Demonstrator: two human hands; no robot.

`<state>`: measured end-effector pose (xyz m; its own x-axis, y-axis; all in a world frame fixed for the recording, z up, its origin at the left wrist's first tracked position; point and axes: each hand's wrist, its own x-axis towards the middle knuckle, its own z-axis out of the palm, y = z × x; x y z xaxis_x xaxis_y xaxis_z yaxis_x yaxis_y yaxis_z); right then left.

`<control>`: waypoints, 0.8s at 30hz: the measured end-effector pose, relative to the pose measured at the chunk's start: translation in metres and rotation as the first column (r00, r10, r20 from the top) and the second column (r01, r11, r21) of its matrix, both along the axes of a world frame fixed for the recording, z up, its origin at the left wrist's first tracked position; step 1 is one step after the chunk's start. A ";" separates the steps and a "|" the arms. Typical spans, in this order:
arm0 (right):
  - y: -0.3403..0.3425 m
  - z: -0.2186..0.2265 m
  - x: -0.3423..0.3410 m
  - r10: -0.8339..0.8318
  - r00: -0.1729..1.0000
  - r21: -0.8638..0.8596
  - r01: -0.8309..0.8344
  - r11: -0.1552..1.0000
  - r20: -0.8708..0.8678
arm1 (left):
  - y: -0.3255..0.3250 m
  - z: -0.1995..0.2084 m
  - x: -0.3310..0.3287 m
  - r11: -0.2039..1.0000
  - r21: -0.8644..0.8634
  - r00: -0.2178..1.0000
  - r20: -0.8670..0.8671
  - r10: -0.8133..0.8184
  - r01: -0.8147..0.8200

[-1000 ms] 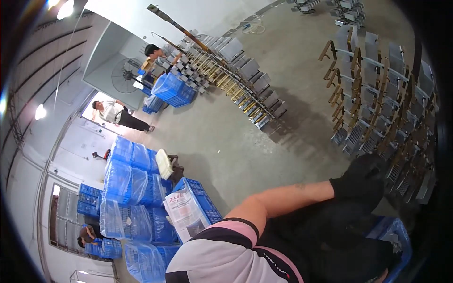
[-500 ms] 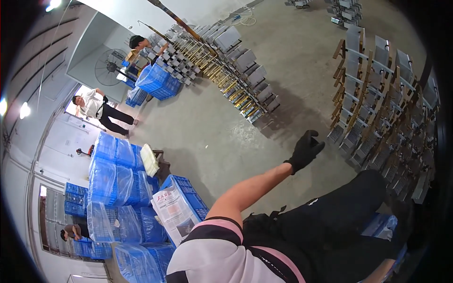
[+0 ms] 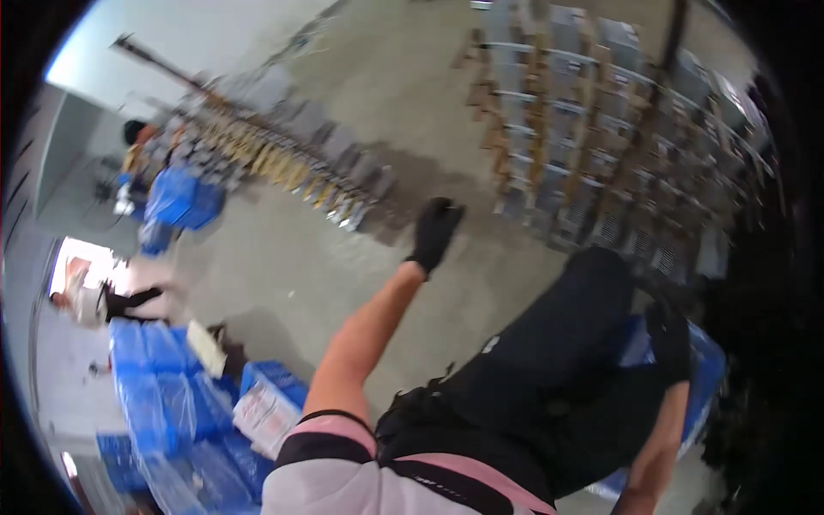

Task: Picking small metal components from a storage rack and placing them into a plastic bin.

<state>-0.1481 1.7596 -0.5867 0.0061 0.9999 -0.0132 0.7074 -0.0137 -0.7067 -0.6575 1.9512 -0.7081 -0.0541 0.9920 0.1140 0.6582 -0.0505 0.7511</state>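
Note:
My left hand [image 3: 436, 233], in a black glove, reaches out over the grey floor with nothing in it. Its fingers are loosely bent and a little apart, somewhat blurred. Low on the right, my right hand [image 3: 668, 339], also black-gloved, is beside my dark trousers and over a plastic-lined blue crate [image 3: 699, 390]. Its fingers blend into the dark clothing, so whether it grips anything is hidden. Beyond my knees stands a rack of hanging grey metal parts [image 3: 562, 129], closest to my left hand but apart from it.
Another long row of hanging metal parts [image 3: 296, 167] stands ahead on the left. Stacked blue crates under plastic film [image 3: 172, 412] and a newspaper [image 3: 264, 418] are at lower left. One person [image 3: 90, 302] is at far left; another [image 3: 137, 133] is behind the row.
My view has swung right, so the racks, crates and people sit further left. My right hand has come into sight beside the blue crate. My left arm stays stretched out.

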 end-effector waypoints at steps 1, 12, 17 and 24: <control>-0.005 -0.004 0.012 -0.006 1.000 -0.007 0.006 1.000 0.021 | 0.000 -0.004 0.023 0.999 -0.042 0.941 0.338 0.034 -0.021; -0.020 0.000 0.032 -0.103 0.994 -0.180 0.096 0.979 -0.031 | 0.039 -0.015 0.096 0.956 -0.284 0.922 0.384 0.043 0.074; -0.014 0.001 0.023 -0.136 0.990 -0.200 0.125 0.972 -0.041 | 0.064 -0.040 0.135 0.850 -0.433 0.885 0.459 -0.077 0.299; -0.013 -0.021 0.032 -0.068 0.986 -0.100 0.084 0.991 0.151 | 0.097 -0.048 0.203 0.874 -0.390 0.944 -0.030 -0.328 0.291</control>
